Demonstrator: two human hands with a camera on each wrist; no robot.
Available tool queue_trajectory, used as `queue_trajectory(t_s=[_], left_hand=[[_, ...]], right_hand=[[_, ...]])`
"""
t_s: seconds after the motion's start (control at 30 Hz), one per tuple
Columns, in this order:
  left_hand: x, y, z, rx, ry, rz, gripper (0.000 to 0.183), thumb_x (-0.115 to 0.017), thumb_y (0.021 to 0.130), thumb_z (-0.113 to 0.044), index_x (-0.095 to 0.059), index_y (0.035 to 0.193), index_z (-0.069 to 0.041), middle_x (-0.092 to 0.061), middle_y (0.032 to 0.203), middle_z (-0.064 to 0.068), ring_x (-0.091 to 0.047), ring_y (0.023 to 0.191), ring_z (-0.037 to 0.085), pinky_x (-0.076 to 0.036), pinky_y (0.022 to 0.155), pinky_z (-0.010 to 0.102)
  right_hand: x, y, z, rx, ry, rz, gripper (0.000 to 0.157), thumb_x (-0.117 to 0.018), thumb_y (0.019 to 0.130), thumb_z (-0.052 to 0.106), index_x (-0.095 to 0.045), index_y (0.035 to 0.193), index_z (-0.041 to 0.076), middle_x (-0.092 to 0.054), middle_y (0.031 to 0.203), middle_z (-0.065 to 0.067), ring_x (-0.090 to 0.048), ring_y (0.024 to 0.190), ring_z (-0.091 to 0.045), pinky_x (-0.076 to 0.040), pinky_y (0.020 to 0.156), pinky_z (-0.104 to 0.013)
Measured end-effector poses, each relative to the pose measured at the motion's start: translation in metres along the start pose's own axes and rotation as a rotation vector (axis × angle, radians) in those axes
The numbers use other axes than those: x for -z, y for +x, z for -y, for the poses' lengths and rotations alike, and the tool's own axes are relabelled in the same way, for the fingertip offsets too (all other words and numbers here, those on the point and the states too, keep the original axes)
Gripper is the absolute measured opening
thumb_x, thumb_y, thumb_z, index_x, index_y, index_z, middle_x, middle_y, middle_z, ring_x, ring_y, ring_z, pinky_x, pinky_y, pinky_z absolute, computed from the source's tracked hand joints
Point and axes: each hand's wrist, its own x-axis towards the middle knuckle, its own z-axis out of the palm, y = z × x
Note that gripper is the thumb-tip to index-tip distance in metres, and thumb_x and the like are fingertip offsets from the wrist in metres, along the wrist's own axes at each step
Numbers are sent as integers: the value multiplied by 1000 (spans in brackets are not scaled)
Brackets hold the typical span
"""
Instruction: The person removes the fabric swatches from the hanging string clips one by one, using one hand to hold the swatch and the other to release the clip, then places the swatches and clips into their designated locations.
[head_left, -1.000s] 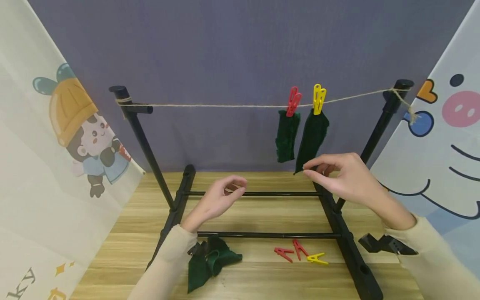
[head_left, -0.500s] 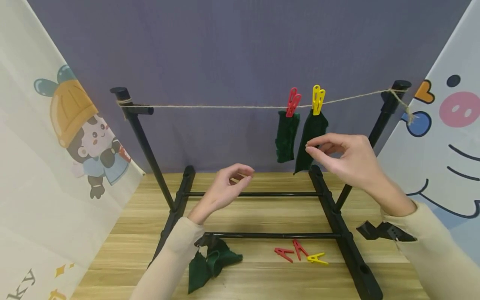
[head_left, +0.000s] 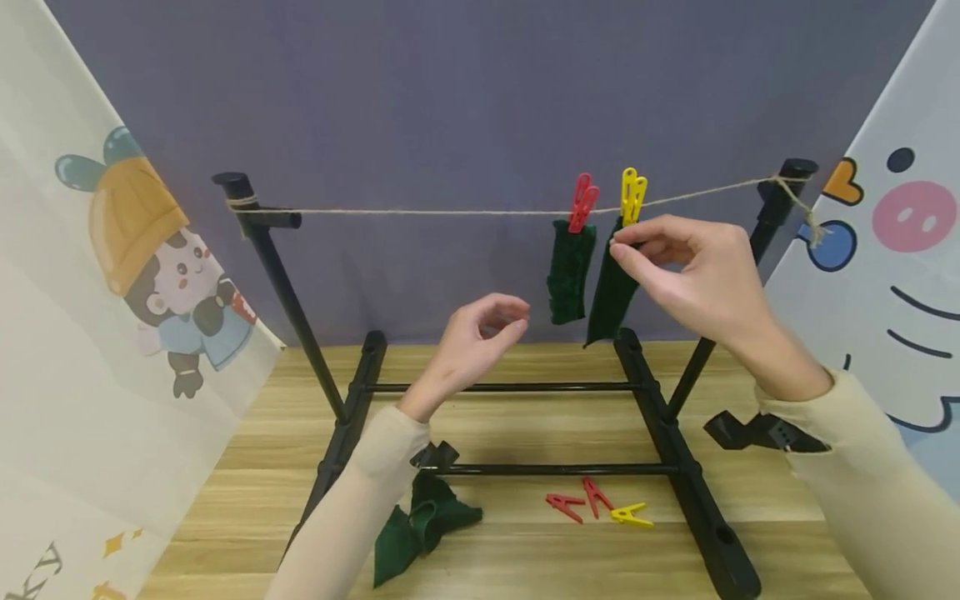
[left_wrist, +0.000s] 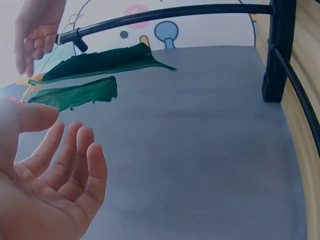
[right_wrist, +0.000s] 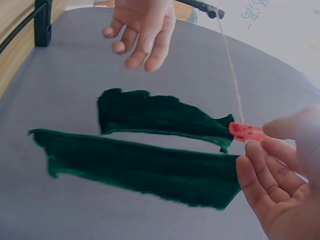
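A red clothespin (head_left: 582, 205) and a yellow clothespin (head_left: 632, 197) hold two dark green cloth strips on a string (head_left: 420, 212). The left cloth strip (head_left: 572, 275) is shorter; the right cloth strip (head_left: 611, 292) hangs longer and is partly hidden. My right hand (head_left: 693, 279) is raised at that longer strip, just below the yellow clothespin, thumb and index finger near each other with nothing seen between them. Whether it touches the cloth I cannot tell. Lower and to the left, my left hand (head_left: 480, 337) hovers with loosely bent fingers and holds nothing.
Black posts (head_left: 288, 308) and rails (head_left: 555, 469) form the frame carrying the string. On the wooden table (head_left: 517, 558) lie a crumpled green cloth (head_left: 423, 525), two red clothespins (head_left: 564, 505) and a yellow one (head_left: 632, 514). A grey panel (head_left: 420, 100) stands behind.
My right hand has risen from the longer strip's lower end to just under the yellow clothespin. The left hand has moved up and to the right. Both strips still hang.
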Motion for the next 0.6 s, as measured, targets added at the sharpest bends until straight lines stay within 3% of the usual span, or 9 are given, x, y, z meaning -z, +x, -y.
queue_trajectory(t_s=[0.3, 0.6], left_hand=[[2, 17, -14, -60, -43, -100, 22, -64, 101, -26, -70, 121, -18, -72, 116, 1, -68, 102, 15, -55, 92, 44], [3, 32, -28, -63, -58, -109, 25, -65, 100, -28, -69, 123, -19, -72, 120, -1, -67, 105, 13, -55, 93, 36]], right_hand=[[1, 22, 17, -49, 34, 2, 22, -74, 94, 31, -78, 111, 18, -79, 95, -6, -65, 69, 6, -45, 60, -12], [-3, 40, 26, -82, 54, 21, 29, -66, 99, 29, -71, 126, 21, -76, 85, -6, -67, 68, -5, -36, 47, -23]])
